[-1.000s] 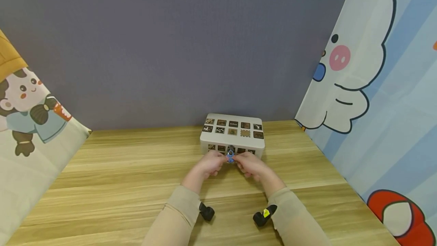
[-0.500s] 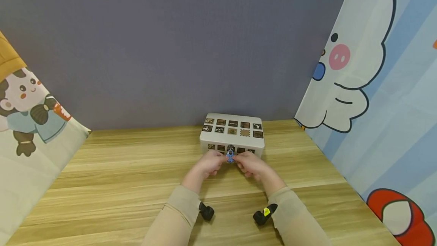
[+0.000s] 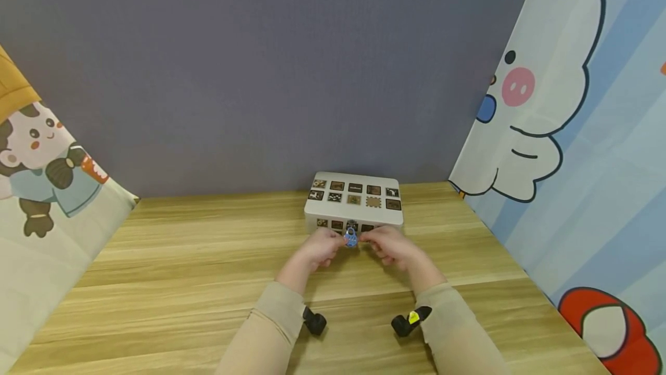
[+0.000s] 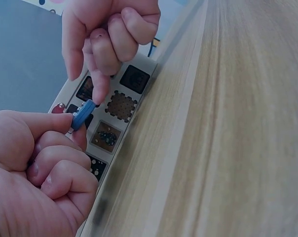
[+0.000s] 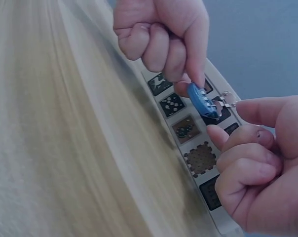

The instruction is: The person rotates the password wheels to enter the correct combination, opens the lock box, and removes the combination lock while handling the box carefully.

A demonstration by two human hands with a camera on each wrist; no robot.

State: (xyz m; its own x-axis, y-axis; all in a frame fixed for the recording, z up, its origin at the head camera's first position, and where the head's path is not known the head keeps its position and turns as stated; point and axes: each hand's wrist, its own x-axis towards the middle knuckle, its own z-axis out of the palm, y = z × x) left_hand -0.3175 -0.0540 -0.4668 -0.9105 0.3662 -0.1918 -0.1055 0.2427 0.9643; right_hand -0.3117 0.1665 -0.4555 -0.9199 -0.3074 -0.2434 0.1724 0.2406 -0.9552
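A small blue combination padlock (image 3: 351, 238) hangs by its shackle at the metal clasp (image 5: 230, 99) on the front of a white tin box (image 3: 354, 211). My left hand (image 3: 321, 247) pinches the padlock's body between thumb and index finger, its other fingers curled. My right hand (image 3: 387, 243) is just to the right of the padlock, with thumb and index finger parted and nothing between them. Its index fingertip (image 4: 100, 94) lies very close to the padlock's edge; contact cannot be told. Number dials (image 5: 204, 93) show along the padlock's side.
The box stands on a wood-grain table (image 3: 218, 259) against a grey panel (image 3: 270, 74). Small square pictures cover its lid and front. Cartoon-printed cloths hang at the left (image 3: 67, 259) and right (image 3: 588, 219).
My right hand has let go of the padlock and shifted slightly right, its thumb and index finger parting. My left hand keeps its pinch, and the box stays put.
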